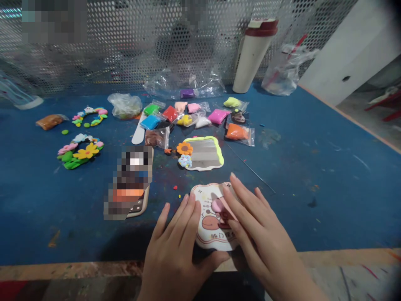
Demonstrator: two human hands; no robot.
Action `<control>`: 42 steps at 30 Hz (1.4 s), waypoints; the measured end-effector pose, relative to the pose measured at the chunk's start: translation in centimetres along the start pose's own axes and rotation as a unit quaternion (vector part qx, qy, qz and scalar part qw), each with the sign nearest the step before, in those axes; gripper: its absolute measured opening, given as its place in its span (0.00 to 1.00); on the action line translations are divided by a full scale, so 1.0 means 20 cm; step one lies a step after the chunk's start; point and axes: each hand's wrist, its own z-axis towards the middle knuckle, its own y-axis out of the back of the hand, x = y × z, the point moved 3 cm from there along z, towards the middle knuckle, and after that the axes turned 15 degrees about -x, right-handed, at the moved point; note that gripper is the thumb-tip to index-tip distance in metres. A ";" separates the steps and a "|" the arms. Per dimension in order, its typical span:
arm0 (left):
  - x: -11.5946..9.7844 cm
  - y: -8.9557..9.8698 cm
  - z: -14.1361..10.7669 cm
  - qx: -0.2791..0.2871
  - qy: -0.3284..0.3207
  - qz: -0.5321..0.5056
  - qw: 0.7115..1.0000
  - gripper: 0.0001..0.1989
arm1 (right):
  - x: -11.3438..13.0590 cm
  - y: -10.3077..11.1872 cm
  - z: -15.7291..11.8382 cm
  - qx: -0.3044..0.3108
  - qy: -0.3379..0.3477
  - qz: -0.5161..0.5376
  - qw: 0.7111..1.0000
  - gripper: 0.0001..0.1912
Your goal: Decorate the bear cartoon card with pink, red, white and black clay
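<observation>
The left hand [177, 246], fingers extended, is laid at the scalloped board [200, 242]'s left edge, the right hand [261, 232], uncurled, over its right side; pink clay [216, 205] on its middle could be misshapen by uneven pressing.

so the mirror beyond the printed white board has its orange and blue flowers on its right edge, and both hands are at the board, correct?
No: the head view shows the orange flower and blue flower on the left edge of the mirror. It does lie beyond the printed white board, with the left hand and right hand there.
</observation>
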 end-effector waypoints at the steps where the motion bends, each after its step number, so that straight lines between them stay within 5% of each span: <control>1: 0.00 0.00 0.00 -0.001 -0.002 0.003 1.000 0.28 | 0.00 0.00 0.00 -0.002 0.001 -0.004 1.000 0.24; 26: 0.00 0.00 0.01 -0.011 0.012 -0.015 1.000 0.28 | 0.03 -0.02 0.00 0.008 0.061 -0.060 0.996 0.21; 42: 0.00 0.01 0.01 0.007 -0.016 0.009 1.000 0.31 | 0.03 0.00 0.00 -0.024 0.016 -0.011 1.000 0.20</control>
